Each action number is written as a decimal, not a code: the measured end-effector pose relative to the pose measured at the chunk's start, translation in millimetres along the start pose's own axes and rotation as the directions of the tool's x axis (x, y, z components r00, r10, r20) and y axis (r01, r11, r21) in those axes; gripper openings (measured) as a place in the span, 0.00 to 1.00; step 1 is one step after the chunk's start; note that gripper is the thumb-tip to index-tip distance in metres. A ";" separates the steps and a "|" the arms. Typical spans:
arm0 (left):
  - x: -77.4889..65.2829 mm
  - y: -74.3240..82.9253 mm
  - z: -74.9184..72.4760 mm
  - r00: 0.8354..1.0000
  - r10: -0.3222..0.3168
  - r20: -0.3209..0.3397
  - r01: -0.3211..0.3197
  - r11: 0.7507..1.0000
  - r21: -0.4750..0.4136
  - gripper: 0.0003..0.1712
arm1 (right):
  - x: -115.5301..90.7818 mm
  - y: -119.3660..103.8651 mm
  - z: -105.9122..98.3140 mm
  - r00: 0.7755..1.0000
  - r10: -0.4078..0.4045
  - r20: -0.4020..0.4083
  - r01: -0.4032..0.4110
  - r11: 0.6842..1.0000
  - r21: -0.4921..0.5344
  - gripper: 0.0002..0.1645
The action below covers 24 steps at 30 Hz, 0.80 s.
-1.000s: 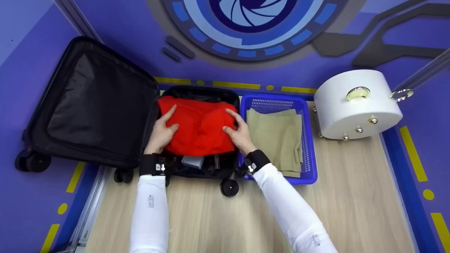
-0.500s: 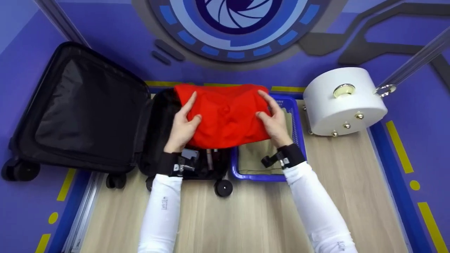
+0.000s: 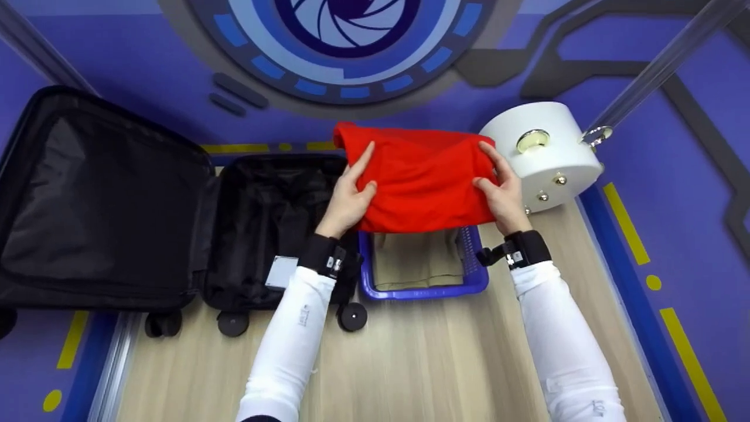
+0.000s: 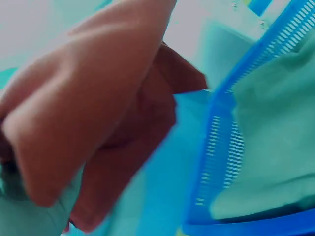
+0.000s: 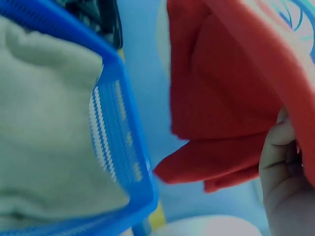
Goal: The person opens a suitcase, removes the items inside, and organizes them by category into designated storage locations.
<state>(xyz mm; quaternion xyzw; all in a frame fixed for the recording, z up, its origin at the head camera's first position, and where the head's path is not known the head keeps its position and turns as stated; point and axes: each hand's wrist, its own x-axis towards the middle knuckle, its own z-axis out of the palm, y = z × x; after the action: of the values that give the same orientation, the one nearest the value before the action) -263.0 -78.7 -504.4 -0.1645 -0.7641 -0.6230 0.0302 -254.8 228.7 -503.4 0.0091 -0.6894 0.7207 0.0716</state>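
A folded red cloth [image 3: 419, 181] is held up by both hands above a blue plastic basket [image 3: 430, 293]. My left hand [image 3: 350, 202] grips its left edge, thumb on top. The right hand [image 3: 505, 196] grips the right edge the same way, and in the right wrist view its curled fingers [image 5: 278, 147] lie under the folds. Loose layers of red cloth hang down in both wrist views. Inside the basket lies a folded khaki cloth [image 3: 416, 261], partly covered from above by the red one in the head view.
An open black suitcase [image 3: 263, 205] stands left of the basket, its lid [image 3: 99, 217] leaning against the wall. A small pale box [image 3: 282, 271] lies in it. A white rounded case [image 3: 542, 146] with gold feet stands right of the basket. A patterned wall runs behind.
Both hands have lifted the red cloth out of the suitcase and carried it right, over the basket. The suitcase interior has come into view. The head view has shifted to the right.
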 end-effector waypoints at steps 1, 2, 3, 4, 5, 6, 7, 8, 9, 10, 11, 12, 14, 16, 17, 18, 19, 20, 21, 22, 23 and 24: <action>-0.3 -5.3 3.7 1.000 -0.016 0.005 0.016 1.000 0.009 0.43 | -0.7 4.8 -3.7 1.000 0.003 0.000 -0.003 1.000 -0.017 0.42; -1.7 -11.4 7.5 0.999 -0.035 0.013 0.035 0.999 0.025 0.44 | -2.3 10.1 -7.6 1.000 0.014 0.003 -0.014 0.999 -0.037 0.42; -4.0 -17.8 11.6 0.998 -0.060 0.029 0.059 0.997 0.044 0.44 | -4.5 15.6 -11.8 0.999 0.036 0.008 -0.035 0.997 -0.063 0.43; -7.3 -24.4 15.6 0.994 -0.094 0.049 0.091 0.994 0.065 0.44 | -7.5 21.5 -16.4 0.998 0.067 0.015 -0.065 0.993 -0.100 0.43; -11.5 -31.0 19.6 0.989 -0.129 0.069 0.122 0.988 0.097 0.44 | -11.2 28.0 -21.4 0.994 0.103 0.027 -0.098 0.985 -0.140 0.44; -16.2 -37.3 23.6 0.982 -0.163 0.092 0.150 0.980 0.131 0.44 | -15.6 33.9 -26.0 0.988 0.148 0.038 -0.138 0.974 -0.180 0.44; -21.2 -42.8 27.5 0.973 -0.198 0.116 0.178 0.970 0.164 0.45 | -20.1 39.5 -30.8 0.980 0.191 0.052 -0.175 0.959 -0.225 0.44; -26.0 -47.3 31.3 0.964 -0.229 0.138 0.200 0.960 0.194 0.44 | -24.6 44.3 -35.1 0.971 0.229 0.069 -0.204 0.943 -0.264 0.44; -30.6 -50.8 34.9 0.954 -0.254 0.159 0.216 0.951 0.223 0.44 | -28.8 48.5 -38.8 0.961 0.263 0.087 -0.226 0.927 -0.300 0.44; -34.4 -54.2 38.0 0.946 -0.273 0.174 0.225 0.941 0.251 0.44 | -32.6 52.1 -41.6 0.952 0.288 0.105 -0.240 0.913 -0.331 0.44; -37.5 -56.4 41.2 0.941 -0.283 0.186 0.226 0.934 0.278 0.44 | -36.0 55.1 -43.9 0.943 0.307 0.126 -0.247 0.902 -0.353 0.43; -40.4 -57.8 44.1 0.935 -0.294 0.199 0.227 0.926 0.302 0.44 | -39.4 56.9 -45.3 0.936 0.323 0.139 -0.250 0.890 -0.381 0.43; -44.9 -58.9 49.9 0.921 -0.317 0.225 0.232 0.913 0.335 0.44 | -45.0 59.8 -47.2 0.926 0.342 0.161 -0.243 0.865 -0.439 0.41; -48.8 -58.9 55.4 0.906 -0.343 0.248 0.238 0.897 0.371 0.45 | -49.6 62.4 -48.2 0.921 0.351 0.170 -0.222 0.830 -0.512 0.40; -50.8 -58.3 57.8 0.897 -0.358 0.259 0.242 0.888 0.391 0.45 | -51.7 63.6 -48.0 0.921 0.349 0.174 -0.199 0.806 -0.558 0.39; -52.9 -58.2 60.2 0.886 -0.377 0.269 0.245 0.875 0.416 0.45 | -53.5 64.7 -47.4 0.923 0.342 0.178 -0.172 0.778 -0.604 0.39; -55.0 -58.2 62.4 0.877 -0.393 0.277 0.246 0.862 0.444 0.45 | -55.3 65.8 -46.4 0.924 0.334 0.185 -0.142 0.751 -0.645 0.39; -57.0 -58.2 64.4 0.868 -0.409 0.282 0.245 0.846 0.475 0.45 | -56.9 66.7 -44.6 0.927 0.321 0.194 -0.108 0.725 -0.681 0.38; -58.9 -58.2 66.4 0.862 -0.419 0.284 0.236 0.829 0.506 0.45 | -58.5 67.4 -42.3 0.929 0.306 0.208 -0.069 0.696 -0.714 0.38; -60.5 -58.0 68.2 0.858 -0.427 0.287 0.223 0.811 0.540 0.46 | -60.0 67.9 -39.6 0.930 0.293 0.223 -0.031 0.665 -0.746 0.38; -61.8 -58.0 70.0 0.855 -0.430 0.290 0.206 0.794 0.572 0.46 | -61.6 67.7 -36.4 0.928 0.286 0.239 0.001 0.640 -0.769 0.38; -62.9 -57.6 71.9 0.853 -0.433 0.292 0.186 0.775 0.603 0.46 | -63.3 67.4 -33.0 0.925 0.284 0.253 0.027 0.614 -0.789 0.38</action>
<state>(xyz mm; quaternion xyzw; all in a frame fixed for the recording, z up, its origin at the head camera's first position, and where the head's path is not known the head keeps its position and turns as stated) -208.9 -32.8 -590.4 -0.1458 -0.9160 -0.3207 -0.1919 -197.1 253.2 -579.0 0.0563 -0.9326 0.3393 -0.1098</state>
